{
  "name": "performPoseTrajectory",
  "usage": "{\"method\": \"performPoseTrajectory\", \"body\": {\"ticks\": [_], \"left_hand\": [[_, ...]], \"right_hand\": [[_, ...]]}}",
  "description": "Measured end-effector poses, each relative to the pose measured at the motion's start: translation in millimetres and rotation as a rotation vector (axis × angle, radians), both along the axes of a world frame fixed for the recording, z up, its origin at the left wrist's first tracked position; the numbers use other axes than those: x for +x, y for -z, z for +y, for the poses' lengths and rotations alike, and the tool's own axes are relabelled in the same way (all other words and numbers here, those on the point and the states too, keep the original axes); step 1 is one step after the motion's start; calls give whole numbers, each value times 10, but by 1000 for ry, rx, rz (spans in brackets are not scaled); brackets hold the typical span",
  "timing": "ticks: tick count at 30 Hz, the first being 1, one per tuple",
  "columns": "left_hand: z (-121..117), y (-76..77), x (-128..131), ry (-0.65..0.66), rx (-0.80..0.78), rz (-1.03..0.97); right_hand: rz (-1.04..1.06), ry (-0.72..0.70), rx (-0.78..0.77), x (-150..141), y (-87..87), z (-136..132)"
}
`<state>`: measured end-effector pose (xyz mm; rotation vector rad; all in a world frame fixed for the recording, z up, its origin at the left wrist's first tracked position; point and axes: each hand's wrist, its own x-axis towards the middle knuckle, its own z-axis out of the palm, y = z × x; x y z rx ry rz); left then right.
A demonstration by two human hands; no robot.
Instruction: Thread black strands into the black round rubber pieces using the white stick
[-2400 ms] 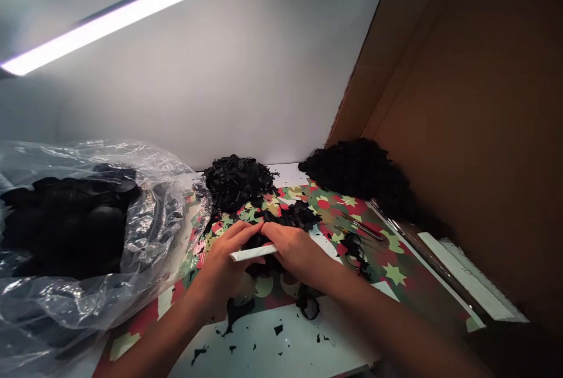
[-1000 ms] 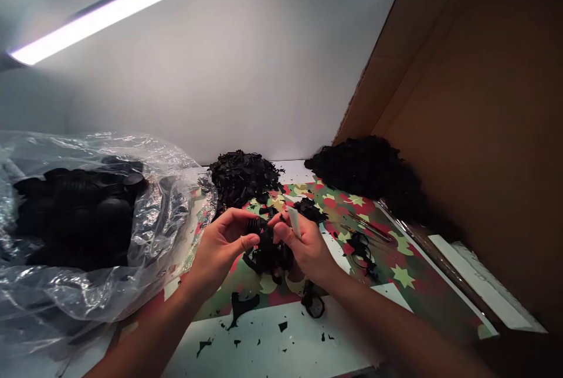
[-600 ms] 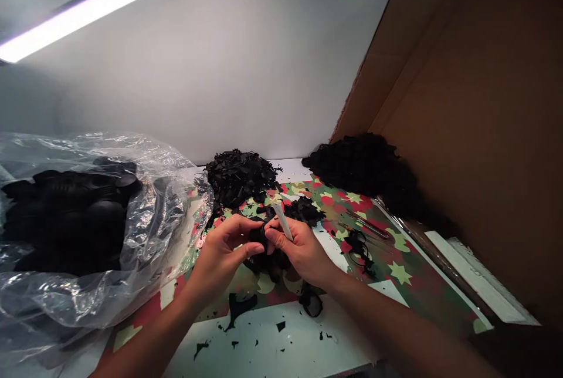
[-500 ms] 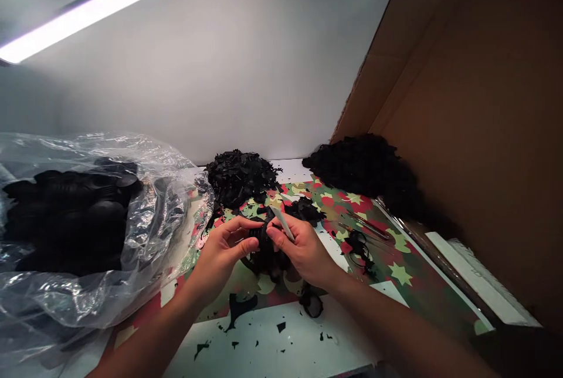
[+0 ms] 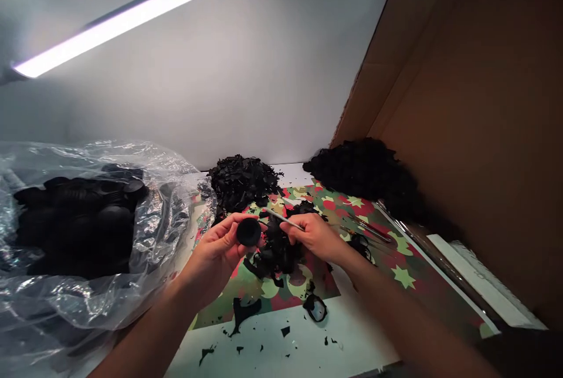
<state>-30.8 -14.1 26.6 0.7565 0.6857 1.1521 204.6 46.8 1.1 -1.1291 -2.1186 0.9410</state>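
Note:
In my left hand [image 5: 220, 252] is a round black cup-shaped part [image 5: 248, 232], gripped between thumb and fingers with its dark hollow face turned toward me. My right hand [image 5: 315, 237] pinches a thin, flat grey stick-like tool [image 5: 281, 217], whose tip points left above the round part and stands apart from it. Whether the tool is a blade I cannot tell. Under and between the hands lies a loose heap of black scraps [image 5: 278, 255]. A black ring-shaped scrap [image 5: 315, 307] and a curved black scrap [image 5: 245, 311] lie nearer to me.
A clear plastic bag [image 5: 162, 284] full of black round parts [image 5: 79, 225] stands at left. Behind are a pile of black shreds [image 5: 244, 181] and a larger black pile [image 5: 365, 166] against a cardboard wall [image 5: 475, 131]. Metal tweezers [image 5: 372, 228] lie right on the patterned sheet [image 5: 422, 255].
The hands have moved apart. My left hand has turned the black part to show its hollow face, and my right hand has drawn the tool back right and tilted it flatter.

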Motion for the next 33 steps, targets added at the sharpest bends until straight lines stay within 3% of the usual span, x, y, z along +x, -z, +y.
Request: {"method": "performPoseTrajectory", "body": {"ticks": [4,7,10,14,18,21,27,30,33], "left_hand": [[9,17,28,4,-32,-53],[16,48,40,-6,-26,-35],[16,98,55,-66,67,116],[-4,142,96,-207,248,483],[-39,134,142,-262,392,632],[-58,132,149,-262,361,628],[-36,210,123,-161,173,433],[-15,221,108,-132,204,414],[-57,136,97,-162,404,646]], "right_hand": [[34,66,151,-80,-6,-81],[103,128,162,-103,-37,-105],[255,157,44,-140,-81,-168],[420,70,-240,-258,-124,-318],[516,53,-392,-357,-138,-417],[562,64,-414,-368,-146,-437],[631,94,-460,-347,-181,-452],[623,82,-457,-342,-168,-438],[526,27,-328,-304,-87,-389]]}}
